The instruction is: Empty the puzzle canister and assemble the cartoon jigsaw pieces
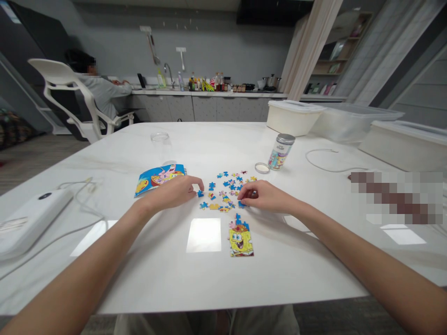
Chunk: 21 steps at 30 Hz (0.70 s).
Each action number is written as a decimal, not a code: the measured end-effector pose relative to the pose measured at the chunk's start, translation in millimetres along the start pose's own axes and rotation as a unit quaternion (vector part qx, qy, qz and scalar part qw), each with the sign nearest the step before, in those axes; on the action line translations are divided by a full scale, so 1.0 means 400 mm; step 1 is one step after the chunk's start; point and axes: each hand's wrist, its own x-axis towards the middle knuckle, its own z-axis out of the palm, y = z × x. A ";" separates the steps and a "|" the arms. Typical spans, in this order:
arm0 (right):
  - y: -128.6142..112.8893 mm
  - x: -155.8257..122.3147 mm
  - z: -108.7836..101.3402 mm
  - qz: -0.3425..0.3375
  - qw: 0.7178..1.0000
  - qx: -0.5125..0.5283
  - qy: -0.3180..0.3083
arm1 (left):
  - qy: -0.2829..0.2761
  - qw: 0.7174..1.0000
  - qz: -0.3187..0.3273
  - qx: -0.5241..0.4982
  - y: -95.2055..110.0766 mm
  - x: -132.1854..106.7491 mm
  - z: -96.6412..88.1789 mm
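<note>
On the white table lies a partly joined jigsaw puzzle (240, 242) with a yellow cartoon face. Loose puzzle pieces (212, 186), mostly blue, are scattered beyond it. My left hand (176, 190) is curled at the left side of the pieces, its fingertips closed on a blue puzzle piece (200, 193). My right hand (267, 196) pinches another blue puzzle piece (241, 204) low over the table, just beyond the joined part. Partly behind my left hand is a blue picture sheet (150, 180) with cartoon figures.
A printed canister (281, 151) with a silver lid stands beyond my right hand, a ring-shaped lid (262, 168) beside it. A clear jar (161, 144) is at back left. A white power strip (31, 221) with cables lies left. Bins (295, 117) stand back right. A person (104, 93) sits far left.
</note>
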 end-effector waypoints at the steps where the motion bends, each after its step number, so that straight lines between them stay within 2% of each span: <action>1: 0.001 0.000 0.000 0.002 1.000 -0.001 -0.001 | 0.009 1.000 -0.003 -0.003 -0.004 0.000 0.000; 4: 0.002 0.000 -0.001 0.003 1.000 -0.004 -0.004 | 0.020 1.000 -0.019 -0.002 -0.015 0.000 0.002; 9: -0.001 -0.003 -0.003 -0.004 1.000 -0.014 -0.003 | 0.016 1.000 -0.001 0.017 -0.015 0.004 0.005; 18: -0.007 -0.001 0.001 0.006 0.999 -0.044 -0.001 | 0.043 0.996 -0.061 0.048 0.047 0.028 0.046; 21: -0.004 0.000 0.003 0.001 0.999 -0.042 -0.001 | 0.045 0.996 -0.065 0.028 0.059 0.041 0.051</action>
